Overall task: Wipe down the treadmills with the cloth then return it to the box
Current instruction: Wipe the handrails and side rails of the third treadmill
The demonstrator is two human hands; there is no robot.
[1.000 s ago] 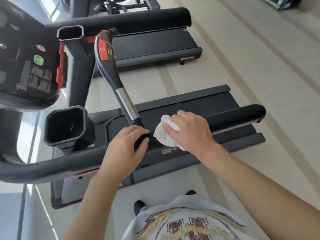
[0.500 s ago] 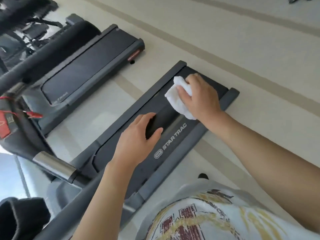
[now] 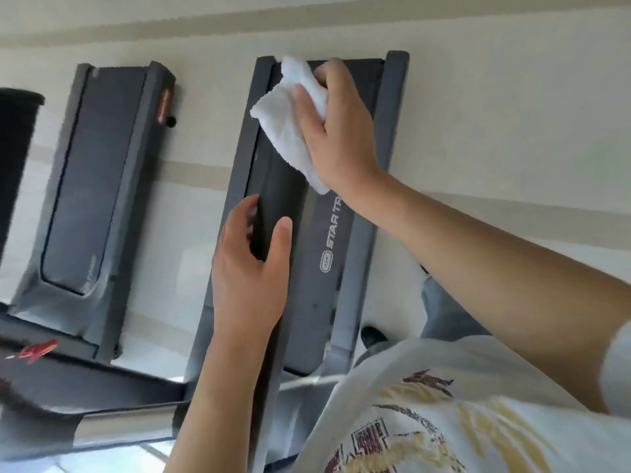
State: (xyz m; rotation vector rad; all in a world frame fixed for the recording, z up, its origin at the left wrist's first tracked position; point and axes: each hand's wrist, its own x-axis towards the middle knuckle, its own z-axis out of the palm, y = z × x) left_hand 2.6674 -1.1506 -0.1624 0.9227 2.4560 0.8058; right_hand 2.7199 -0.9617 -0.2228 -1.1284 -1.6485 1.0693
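My right hand (image 3: 343,131) grips a crumpled white cloth (image 3: 288,131) against the far end of a black handrail (image 3: 275,199). My left hand (image 3: 247,278) holds the same rail lower down, with the fingers on its left side and the thumb on its right. Below the rail lies the grey treadmill deck (image 3: 329,285) with "STAR TRAC" lettering. No box is in view.
A second treadmill (image 3: 88,186) stands parallel on the left, across a strip of pale floor. Another black handrail (image 3: 17,148) shows at the left edge. A bar with a silver grip section (image 3: 119,428) crosses the bottom left. Open beige floor (image 3: 495,114) lies to the right.
My right hand has slid the cloth along the handrail towards its far end. My left hand stays on the rail. The camera has swung round, so the console has left the view.
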